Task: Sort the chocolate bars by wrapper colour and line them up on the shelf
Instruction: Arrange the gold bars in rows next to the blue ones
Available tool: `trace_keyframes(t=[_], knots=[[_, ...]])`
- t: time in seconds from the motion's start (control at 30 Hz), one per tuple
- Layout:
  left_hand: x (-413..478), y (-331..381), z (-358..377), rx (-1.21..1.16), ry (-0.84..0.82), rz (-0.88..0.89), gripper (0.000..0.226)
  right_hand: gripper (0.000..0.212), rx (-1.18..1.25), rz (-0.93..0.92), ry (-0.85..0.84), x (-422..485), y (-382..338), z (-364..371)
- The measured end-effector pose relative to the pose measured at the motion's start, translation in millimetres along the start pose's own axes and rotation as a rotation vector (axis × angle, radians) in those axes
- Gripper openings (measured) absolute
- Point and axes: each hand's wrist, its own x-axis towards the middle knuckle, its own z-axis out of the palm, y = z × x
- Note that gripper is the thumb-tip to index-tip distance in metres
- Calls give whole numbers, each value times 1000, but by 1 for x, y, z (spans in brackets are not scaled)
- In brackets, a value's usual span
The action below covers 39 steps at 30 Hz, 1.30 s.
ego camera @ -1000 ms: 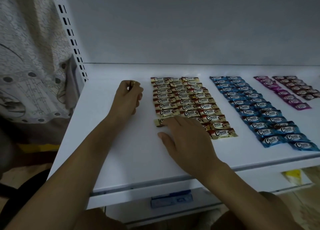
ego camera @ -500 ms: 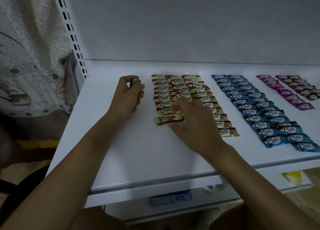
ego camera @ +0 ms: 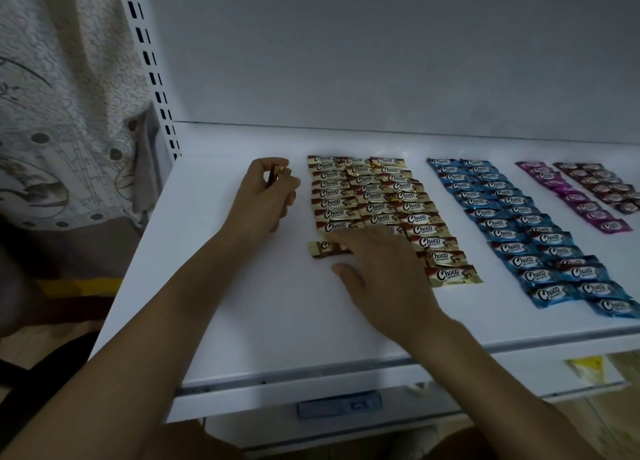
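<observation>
Spreading across most of the view, a smooth white shelf (ego camera: 242,321) carries the sorted chocolate, with a plain grey back panel (ego camera: 381,61) rising behind it. At the far left hangs a patterned cloth (ego camera: 62,113), pale with squiggles and dark dots, beside a white slotted upright (ego camera: 152,78).

The gold-wrapped bars (ego camera: 367,196) lie in three overlapping columns running from far to near in the middle of the shelf. To their right, set apart by bare shelf, are two columns of blue-wrapped bars (ego camera: 519,231). Further right is a shorter column of purple-wrapped bars (ego camera: 575,200), and next to it dark brown bars (ego camera: 602,186) at the frame's edge. All wrappers are glossy, crinkled foil pillows with a white oval logo.

The right hand (ego camera: 381,272) lies flat with straight fingers. It covers the near end of the middle gold column, and its fingertips rest on a loose gold bar (ego camera: 320,249) at the near end of the left column, slightly askew. The left hand (ego camera: 263,196), just left of the gold block, is curled round a few held bars (ego camera: 277,175) standing on edge; their count is unclear.

Below the shelf's near lip sit a bluish label strip (ego camera: 339,404) and, far right, a yellow tag (ego camera: 585,369).
</observation>
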Motion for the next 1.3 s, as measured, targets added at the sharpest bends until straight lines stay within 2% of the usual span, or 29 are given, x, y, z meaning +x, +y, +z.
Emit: trace_keyframes(t=[0.13, 0.27, 0.43, 0.63, 0.8, 0.9, 1.07, 1.3], knots=[[0, 0, 0, 1, 2, -1, 22, 27, 54, -8, -88, 24, 4, -8], [1, 0, -1, -3, 12, -2, 23, 16, 212, -57, -151, 34, 10, -9], [1, 1, -1, -14, 6, -6, 23, 15, 512, 87, -240, 43, 9, -13], [1, 2, -1, -17, 6, -4, 20, 17, 402, 45, -342, 48, 11, -7], [2, 1, -1, -23, 5, 2, 19, 26, 112, -87, -5, 28, 1, -14], [3, 0, -1, -14, 10, 13, 19, 28, -62, -165, -54, -4, -24, -10], [4, -2, 0, 37, -21, 20, 32, 33, -83, -97, -53, -15, -25, 1], [-1, -4, 0, 58, -98, 106, 27, 35, -104, -28, -66, -9, -19, 0]])
